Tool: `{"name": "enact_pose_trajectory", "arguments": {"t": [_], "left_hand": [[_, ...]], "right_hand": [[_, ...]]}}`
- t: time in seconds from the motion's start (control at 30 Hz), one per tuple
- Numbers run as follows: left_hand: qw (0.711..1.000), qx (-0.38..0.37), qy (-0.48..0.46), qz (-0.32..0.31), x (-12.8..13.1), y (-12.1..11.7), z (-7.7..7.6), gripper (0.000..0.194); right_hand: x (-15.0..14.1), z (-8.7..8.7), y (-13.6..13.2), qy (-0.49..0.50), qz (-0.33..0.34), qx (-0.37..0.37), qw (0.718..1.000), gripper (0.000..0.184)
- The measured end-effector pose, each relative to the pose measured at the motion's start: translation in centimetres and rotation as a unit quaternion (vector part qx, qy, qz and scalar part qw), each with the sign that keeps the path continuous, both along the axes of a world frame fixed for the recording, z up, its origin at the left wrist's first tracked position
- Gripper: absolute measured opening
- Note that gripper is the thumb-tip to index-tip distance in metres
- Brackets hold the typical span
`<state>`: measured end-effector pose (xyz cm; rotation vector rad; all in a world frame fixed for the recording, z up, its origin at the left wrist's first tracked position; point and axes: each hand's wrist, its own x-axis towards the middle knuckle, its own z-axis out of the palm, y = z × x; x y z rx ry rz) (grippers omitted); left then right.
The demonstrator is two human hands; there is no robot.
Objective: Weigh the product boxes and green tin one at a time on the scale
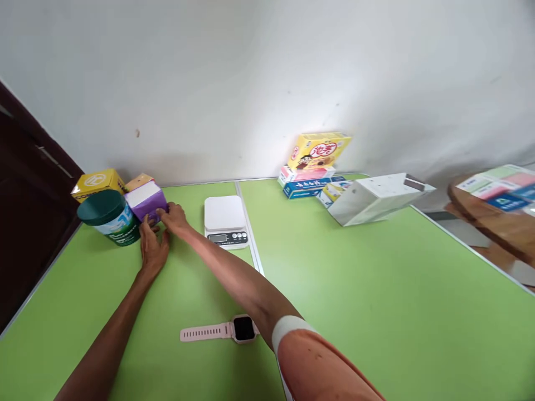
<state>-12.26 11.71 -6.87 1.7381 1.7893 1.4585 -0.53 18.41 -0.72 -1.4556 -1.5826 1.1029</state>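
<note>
1. Working on the purple box point(151, 204) seems to be the step in hand, and I'd call it placing or adjusting rather than carrying, since it sits low among its neighbours at the far left of the table point(334, 278).

2. Left hand point(153, 249): partly open, fingers bent and reaching up to the lower front of the box. Right hand point(173, 218): half curled, fingertips at the box's right-hand side near the bottom. Both look to be touching it, but I can't tell whether either has a real grip (the fingers hide the contact spots, annoyingly).

3. It's a snug corner. The green tub point(121, 225) is right beside the box on the left, an orange-brown box point(139, 181) peeks out behind, and the yellow box point(98, 182) is behind the tub.

4. Next move, imo: squaring it up would call for light, even pressure from both hands, while lifting would need a firmer hold on opposite sides. Either way, mind the tub, because a sideways shove could nudge it.

5. The white scale point(224, 213) is off to the right with nothing on its plate, and the pink-strapped watch point(243, 328) lies nearer the person, close under the right forearm.
</note>
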Motion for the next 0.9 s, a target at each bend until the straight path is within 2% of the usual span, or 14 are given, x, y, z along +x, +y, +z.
{"name": "enact_pose_trajectory", "arguments": {"t": [0.1,0.23,0.33,0.4,0.5,0.6,0.63,0.7,0.8,0.9], "left_hand": [[1.000,-0.019,-0.003,-0.004,0.0,0.1,0.3,0.084],[0.999,-0.045,-0.026,-0.017,0.9,0.1,0.6,0.088],[0.997,-0.037,-0.042,-0.045,2.3,0.2,1.2,0.080],[0.998,0.003,-0.026,-0.050,3.9,0.3,2.2,0.071],[0.995,0.060,0.009,-0.079,7.6,0.3,4.7,0.065],[0.984,0.063,0.014,-0.168,13.4,0.0,7.0,0.062],[0.978,0.054,0.013,-0.203,15.8,-0.1,7.4,0.059],[0.960,0.030,0.015,-0.278,21.0,-0.4,7.5,0.054],[0.920,0.009,0.020,-0.392,29.5,-0.6,6.4,0.051],[0.879,-0.003,0.022,-0.475,37.8,-0.4,5.3,0.065]], "right_hand": [[0.6,1.2,-0.7,-0.022,0.023,-0.023,0.999,0.035],[2.3,2.1,-2.6,0.009,0.056,-0.017,0.998,0.032],[4.8,2.3,-4.3,0.057,0.074,0.012,0.996,0.038],[7.4,2.4,-5.5,0.101,0.076,0.044,0.991,0.048],[12.9,2.3,-7.4,0.132,0.045,0.099,0.985,0.053],[20.5,1.6,-9.7,0.108,-0.074,0.186,0.974,0.046],[23.5,1.1,-10.6,0.086,-0.139,0.225,0.960,0.045],[29.9,-0.2,-12.4,0.033,-0.299,0.288,0.909,0.047],[40.0,-2.4,-14.7,-0.032,-0.524,0.320,0.789,0.057],[48.9,-4.1,-15.8,-0.032,-0.661,0.317,0.679,0.058]]}}
